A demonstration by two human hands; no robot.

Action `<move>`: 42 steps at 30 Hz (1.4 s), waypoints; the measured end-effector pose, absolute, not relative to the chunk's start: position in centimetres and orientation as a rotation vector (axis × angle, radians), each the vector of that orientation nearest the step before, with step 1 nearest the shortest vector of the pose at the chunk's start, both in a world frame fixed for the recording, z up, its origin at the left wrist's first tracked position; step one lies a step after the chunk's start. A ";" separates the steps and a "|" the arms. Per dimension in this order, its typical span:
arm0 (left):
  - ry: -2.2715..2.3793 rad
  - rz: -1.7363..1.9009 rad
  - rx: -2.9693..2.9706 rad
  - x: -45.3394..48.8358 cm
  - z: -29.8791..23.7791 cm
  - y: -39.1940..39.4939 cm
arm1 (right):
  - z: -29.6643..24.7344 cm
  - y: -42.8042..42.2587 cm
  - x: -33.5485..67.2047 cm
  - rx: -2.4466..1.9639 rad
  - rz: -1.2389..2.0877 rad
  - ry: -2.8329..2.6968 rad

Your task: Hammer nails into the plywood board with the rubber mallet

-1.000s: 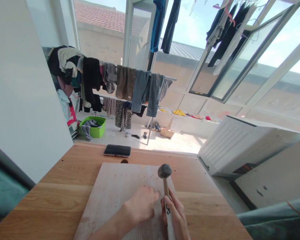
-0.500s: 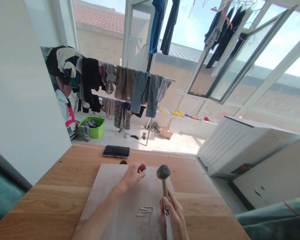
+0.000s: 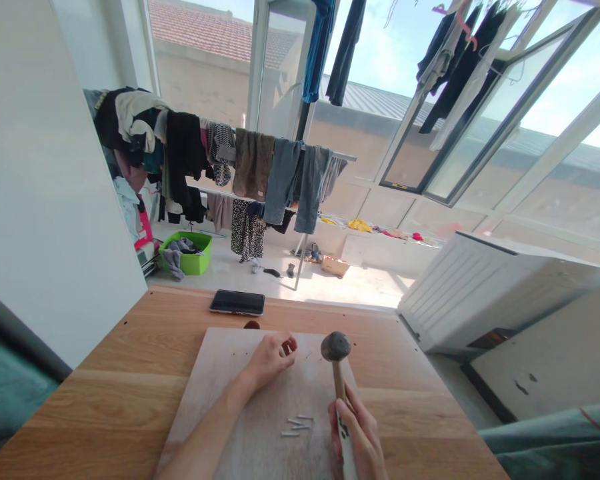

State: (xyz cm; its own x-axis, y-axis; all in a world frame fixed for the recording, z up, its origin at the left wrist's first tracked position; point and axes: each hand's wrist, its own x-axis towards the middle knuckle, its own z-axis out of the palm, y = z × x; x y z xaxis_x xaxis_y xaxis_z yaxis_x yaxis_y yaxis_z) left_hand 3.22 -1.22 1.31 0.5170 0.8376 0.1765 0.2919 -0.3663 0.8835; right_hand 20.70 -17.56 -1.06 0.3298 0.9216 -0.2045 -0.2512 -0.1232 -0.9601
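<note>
A hammer (image 3: 335,347) with a dark, rounded head and a pale handle is gripped by my right hand (image 3: 359,430), its head raised over the right side of a whitish wooden board (image 3: 220,373). My left hand (image 3: 274,357) rests at the board's far part, thumb and fingers curled into a pinch. Whatever sits between those fingertips is too small or hidden to make out. Several loose nails (image 3: 299,424) lie on the board between my two forearms.
The board lies on a wooden table (image 3: 105,387). Beyond it are a black phone (image 3: 237,302) and a small dark round object (image 3: 251,325). Past the table stand a laundry rack with hanging clothes (image 3: 253,163), a green basket (image 3: 198,257) and a white ribbed cabinet (image 3: 460,287).
The whole view has shifted slightly, carrying the table and board a little rightward. My left hand keeps its pinch with small finger movement, and my right hand still holds the hammer raised.
</note>
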 end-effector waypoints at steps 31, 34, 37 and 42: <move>0.864 0.870 1.908 3.6 -0.5 -0.7 | 2.8 -16.7 17.0 -1.325 1.161 -0.912; 0.886 0.832 1.904 3.6 -0.7 -0.6 | 3.1 -16.8 16.8 -1.353 1.130 -0.900; 0.900 0.802 1.890 3.6 -0.6 -0.6 | 3.1 -16.7 16.6 -1.340 1.082 -0.847; 1.020 0.913 2.028 3.3 1.8 -1.6 | 2.8 -16.8 16.7 -1.336 1.000 -0.789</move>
